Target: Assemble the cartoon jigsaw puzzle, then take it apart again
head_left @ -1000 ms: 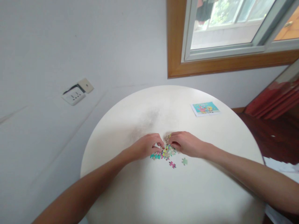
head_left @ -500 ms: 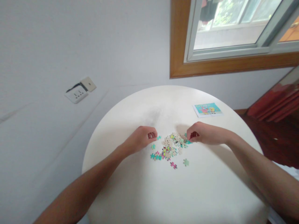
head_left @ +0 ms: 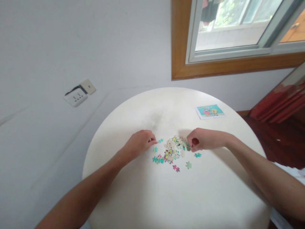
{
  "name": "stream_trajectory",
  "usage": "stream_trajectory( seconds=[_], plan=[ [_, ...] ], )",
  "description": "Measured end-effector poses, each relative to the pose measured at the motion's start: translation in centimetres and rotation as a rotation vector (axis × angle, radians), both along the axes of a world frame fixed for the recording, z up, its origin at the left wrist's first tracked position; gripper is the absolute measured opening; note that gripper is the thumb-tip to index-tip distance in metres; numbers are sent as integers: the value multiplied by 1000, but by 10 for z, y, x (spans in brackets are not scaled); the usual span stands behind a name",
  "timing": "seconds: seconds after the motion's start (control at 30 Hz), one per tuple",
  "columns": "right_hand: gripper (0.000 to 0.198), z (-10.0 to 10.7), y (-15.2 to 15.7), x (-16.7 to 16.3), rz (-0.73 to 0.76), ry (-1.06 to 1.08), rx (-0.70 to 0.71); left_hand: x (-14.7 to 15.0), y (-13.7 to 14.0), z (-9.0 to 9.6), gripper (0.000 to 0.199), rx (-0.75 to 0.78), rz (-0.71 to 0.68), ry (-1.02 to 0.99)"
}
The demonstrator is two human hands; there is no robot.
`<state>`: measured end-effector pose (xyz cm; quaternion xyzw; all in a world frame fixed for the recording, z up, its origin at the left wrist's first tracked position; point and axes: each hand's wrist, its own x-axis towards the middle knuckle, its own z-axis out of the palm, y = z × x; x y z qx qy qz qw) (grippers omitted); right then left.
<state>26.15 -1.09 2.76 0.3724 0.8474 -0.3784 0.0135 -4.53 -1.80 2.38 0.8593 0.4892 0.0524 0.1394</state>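
Observation:
A heap of loose jigsaw puzzle pieces (head_left: pixel 170 146) lies on the round white table (head_left: pixel 176 197), some with plain beige backs up, others showing teal, pink or yellow. My left hand (head_left: pixel 144 140) rests left of the heap with curled fingers, its tips just short of a small teal puzzle piece (head_left: pixel 160 140). Whether it holds anything is hidden. At the heap's right edge my right hand (head_left: pixel 200 139) has thumb and fingers bent together in a ring, tips down among the pieces; what is between them cannot be made out. A teal piece (head_left: pixel 197 155) lies just below that hand.
Nearer to me lie a pink piece (head_left: pixel 176 168) and a pale green piece (head_left: pixel 188 164). A cartoon picture card (head_left: pixel 210 111) sits toward the table's far right. Behind are the wall with a socket (head_left: pixel 76 96) and a wood-framed window (head_left: pixel 178 41).
My right hand has shifted slightly left and down, over the heap's edge. A teal piece now lies uncovered below it. My left hand has drawn a little away from the small teal piece.

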Motion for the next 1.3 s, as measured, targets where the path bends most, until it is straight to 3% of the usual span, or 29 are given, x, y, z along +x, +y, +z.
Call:
stream_trajectory(
  seconds=[0.1, 0.2, 0.3, 0.57, 0.77, 0.93, 1.07, 1.3],
  plan=[
    [14, -4, 3, -10, -100, 104, 208, 10, -3, -6, 14, 51, -126, -159],
    [13, -12, 4, -18, -114, 77, 275, 22, -8, -17, 20, 43, -238, -204],
    [11, -18, 3, -22, -86, 56, 247, 30, -12, -28, 25, 41, -280, -203],
    [9, -10, 7, -13, -106, 159, 98, 32, -9, -39, 12, 36, -254, -238],
    [15, 0, 17, 12, -96, 130, 0, 27, -8, -32, 15, -21, -214, -255],
    [12, -6, 20, 24, -42, -24, -109, 18, -7, -21, 19, -32, -243, -187],
    [6, -5, 16, 21, -87, -187, -27, 17, -5, -20, 20, -38, -264, -156],
    [7, 1, 10, 3, -92, 20, 173, 21, -5, -24, 11, 2, -321, -132]
  ],
)
